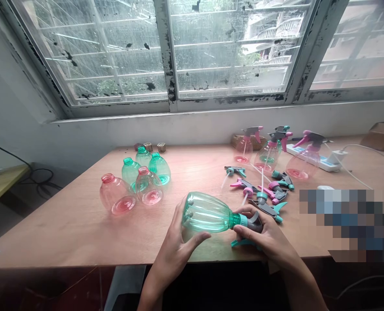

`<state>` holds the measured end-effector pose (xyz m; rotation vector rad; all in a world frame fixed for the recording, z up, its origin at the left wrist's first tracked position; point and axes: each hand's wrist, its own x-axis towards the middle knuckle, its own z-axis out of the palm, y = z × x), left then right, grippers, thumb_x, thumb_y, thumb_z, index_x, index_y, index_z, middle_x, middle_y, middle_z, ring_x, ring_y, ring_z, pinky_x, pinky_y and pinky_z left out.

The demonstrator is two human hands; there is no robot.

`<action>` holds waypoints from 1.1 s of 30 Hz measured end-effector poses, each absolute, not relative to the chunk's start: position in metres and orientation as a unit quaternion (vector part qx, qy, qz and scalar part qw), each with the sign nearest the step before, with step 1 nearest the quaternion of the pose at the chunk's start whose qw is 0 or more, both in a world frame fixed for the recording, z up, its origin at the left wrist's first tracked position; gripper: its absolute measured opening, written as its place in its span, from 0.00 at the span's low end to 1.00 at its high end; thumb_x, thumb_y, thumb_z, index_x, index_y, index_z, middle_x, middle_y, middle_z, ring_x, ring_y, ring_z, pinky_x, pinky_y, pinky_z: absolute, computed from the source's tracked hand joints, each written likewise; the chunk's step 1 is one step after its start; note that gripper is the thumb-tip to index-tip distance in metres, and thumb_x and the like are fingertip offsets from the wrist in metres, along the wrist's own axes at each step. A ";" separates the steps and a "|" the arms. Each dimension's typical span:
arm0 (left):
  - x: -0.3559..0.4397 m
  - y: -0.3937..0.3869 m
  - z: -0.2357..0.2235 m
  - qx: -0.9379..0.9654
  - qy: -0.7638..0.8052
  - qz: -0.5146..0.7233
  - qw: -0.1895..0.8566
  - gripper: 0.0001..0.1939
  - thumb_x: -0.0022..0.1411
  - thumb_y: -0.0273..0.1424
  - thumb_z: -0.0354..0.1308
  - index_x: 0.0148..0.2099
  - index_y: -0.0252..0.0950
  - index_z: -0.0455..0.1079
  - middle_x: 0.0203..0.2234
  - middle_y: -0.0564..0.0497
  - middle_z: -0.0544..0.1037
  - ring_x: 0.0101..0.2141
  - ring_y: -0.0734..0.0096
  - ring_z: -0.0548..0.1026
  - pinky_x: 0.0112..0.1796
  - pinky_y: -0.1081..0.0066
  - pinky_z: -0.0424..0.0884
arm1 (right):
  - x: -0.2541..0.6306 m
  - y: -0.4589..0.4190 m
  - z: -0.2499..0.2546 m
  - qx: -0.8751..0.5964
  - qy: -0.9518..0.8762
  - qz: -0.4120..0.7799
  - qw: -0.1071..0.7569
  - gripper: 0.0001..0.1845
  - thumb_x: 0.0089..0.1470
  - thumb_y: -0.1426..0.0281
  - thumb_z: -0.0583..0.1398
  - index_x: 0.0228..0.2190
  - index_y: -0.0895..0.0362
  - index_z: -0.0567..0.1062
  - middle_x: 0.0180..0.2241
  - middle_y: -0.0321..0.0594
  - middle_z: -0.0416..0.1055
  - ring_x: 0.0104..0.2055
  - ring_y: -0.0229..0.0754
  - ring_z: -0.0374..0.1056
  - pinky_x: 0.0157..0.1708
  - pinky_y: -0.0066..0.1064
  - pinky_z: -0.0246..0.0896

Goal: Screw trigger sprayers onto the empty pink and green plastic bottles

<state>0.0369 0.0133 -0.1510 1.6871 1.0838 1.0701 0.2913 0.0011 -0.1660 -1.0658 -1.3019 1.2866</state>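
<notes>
A clear green spray bottle [208, 212] lies on its side above the table's front edge, its base to the left. My left hand [178, 242] holds it round the base, with the thumb in front and the fingers partly hidden behind. Around the teal collar and grey trigger sprayer [254, 222] at the bottle's neck, my right hand [266, 237] is closed with thumb and fingers. Just beyond my right hand lie several loose sprayer heads, among them a grey-and-teal one [269, 210] and a pink-and-grey one [246, 188], with thin tubes.
To the left stand several open bottles, green [159, 167] and pink [117, 194]. Bottles with sprayers fitted, such as a pink one [303, 160], stand at the back right by a white power strip [324, 162]. A cardboard box [381, 140] sits at the far right. A patch on the right is pixelated.
</notes>
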 end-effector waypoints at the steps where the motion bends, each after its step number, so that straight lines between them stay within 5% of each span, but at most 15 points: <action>1: 0.037 0.014 -0.151 0.678 0.431 0.428 0.415 0.43 0.65 0.43 0.66 0.74 0.46 0.49 0.69 0.45 0.64 0.68 0.49 0.62 0.68 0.52 0.57 | 0.291 0.001 -0.166 -0.439 -0.535 0.529 0.491 0.22 0.54 0.57 0.72 0.45 0.55 0.75 0.28 0.34 0.77 0.31 0.47 0.80 0.34 0.37 0.81; 8: 0.036 0.014 -0.156 0.691 0.415 0.431 0.406 0.43 0.67 0.40 0.65 0.75 0.57 0.44 0.70 0.50 0.62 0.68 0.51 0.63 0.68 0.50 0.58 | 0.293 0.002 -0.167 -0.445 -0.535 0.520 0.495 0.21 0.55 0.57 0.71 0.44 0.55 0.75 0.26 0.34 0.78 0.30 0.46 0.79 0.35 0.36 0.80; 15: 0.035 0.010 -0.157 0.663 0.440 0.424 0.433 0.51 0.64 0.44 0.67 0.77 0.51 0.38 0.73 0.44 0.55 0.71 0.46 0.57 0.69 0.47 0.55 | 0.290 0.000 -0.167 -0.442 -0.519 0.533 0.501 0.23 0.52 0.59 0.74 0.44 0.54 0.75 0.29 0.33 0.77 0.30 0.46 0.81 0.32 0.35 0.81; 21: 0.036 0.012 -0.153 0.686 0.432 0.420 0.408 0.44 0.65 0.43 0.66 0.75 0.49 0.47 0.70 0.45 0.61 0.69 0.48 0.61 0.69 0.48 0.55 | 0.291 0.002 -0.167 -0.446 -0.528 0.523 0.499 0.22 0.54 0.57 0.72 0.44 0.55 0.75 0.27 0.33 0.77 0.30 0.46 0.80 0.33 0.35 0.80; 27: 0.036 0.014 -0.158 0.696 0.425 0.428 0.389 0.43 0.67 0.40 0.65 0.75 0.55 0.44 0.71 0.48 0.61 0.69 0.50 0.61 0.68 0.49 0.57 | 0.292 0.002 -0.167 -0.445 -0.530 0.522 0.499 0.22 0.55 0.56 0.71 0.44 0.54 0.75 0.25 0.34 0.79 0.29 0.45 0.78 0.34 0.34 0.79; 33: 0.035 0.013 -0.155 0.677 0.429 0.423 0.422 0.49 0.64 0.43 0.67 0.77 0.50 0.41 0.72 0.45 0.59 0.70 0.46 0.60 0.69 0.48 0.56 | 0.291 0.000 -0.167 -0.436 -0.526 0.530 0.503 0.21 0.55 0.57 0.72 0.44 0.55 0.75 0.25 0.34 0.80 0.29 0.45 0.78 0.35 0.34 0.78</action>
